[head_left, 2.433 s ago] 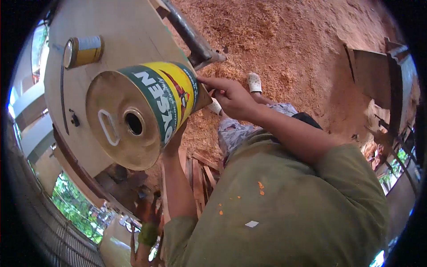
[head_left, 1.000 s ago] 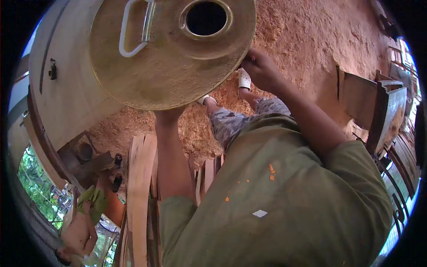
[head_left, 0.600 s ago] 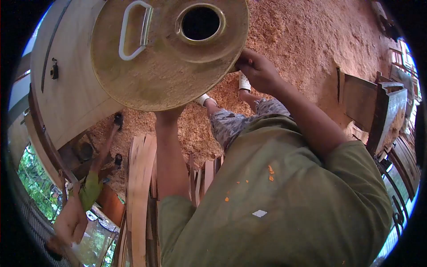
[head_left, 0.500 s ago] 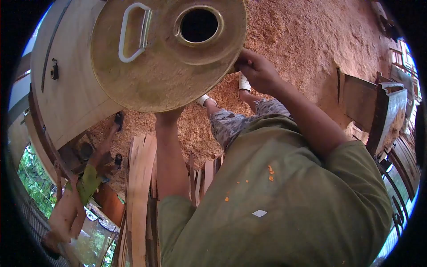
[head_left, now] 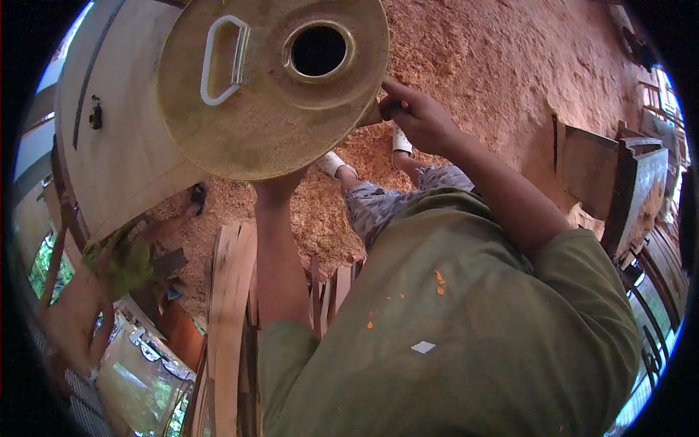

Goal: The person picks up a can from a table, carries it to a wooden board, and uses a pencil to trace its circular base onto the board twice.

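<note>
A round gold-coloured metal can (head_left: 255,131) is held up in front of me, its dusty top facing the camera. The top carries a white handle (head_left: 209,62) and a round, dark opening (head_left: 318,51). Under the can's near edge is my left hand (head_left: 278,188), its fingers hidden behind the metal. At the can's right side my right hand (head_left: 421,116) has its fingers curled against the rim; part of its grip is out of sight.
Sawdust (head_left: 480,95) covers the ground around my feet. Wooden planks (head_left: 231,306) stand close by my left arm. A large pale board (head_left: 120,153) is at the left, with another person (head_left: 127,262) bending near it. Wooden panels (head_left: 590,164) stand at the right.
The can has shifted slightly left and tilted a little, with both my hands staying at it. The other person at the left has moved, and their limbs are placed differently.
</note>
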